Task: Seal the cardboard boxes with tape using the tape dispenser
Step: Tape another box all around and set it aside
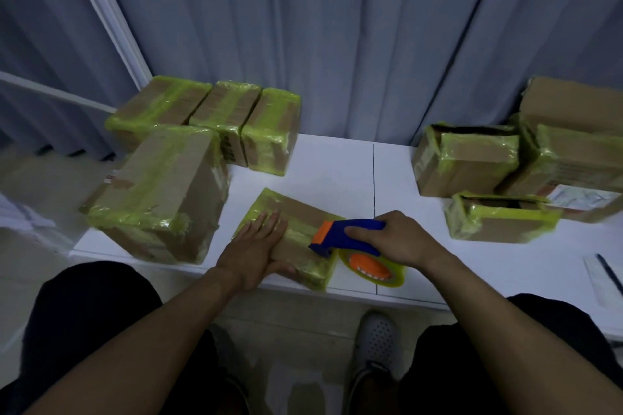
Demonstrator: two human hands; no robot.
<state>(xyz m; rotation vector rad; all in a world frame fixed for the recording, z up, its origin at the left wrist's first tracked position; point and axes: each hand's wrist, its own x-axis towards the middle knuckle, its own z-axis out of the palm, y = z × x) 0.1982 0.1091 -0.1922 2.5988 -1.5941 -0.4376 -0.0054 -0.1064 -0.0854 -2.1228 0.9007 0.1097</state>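
The left hand (258, 246) lies flat, fingers straight, on the small brown cardboard box banded with yellow-green tape (303, 212) at the near edge of the white table (337, 162), probably to stop the box sliding. The right hand (401, 239) clenches the handle of the blue-and-orange plastic tape dispenser (347, 234), whose front edge meets the box's right end, apparently to lay or cut a strip there. Count: one dispenser, one box under the hands, four taped boxes grouped at left (161, 192), and at least four at right (465, 162), two showing open tops.
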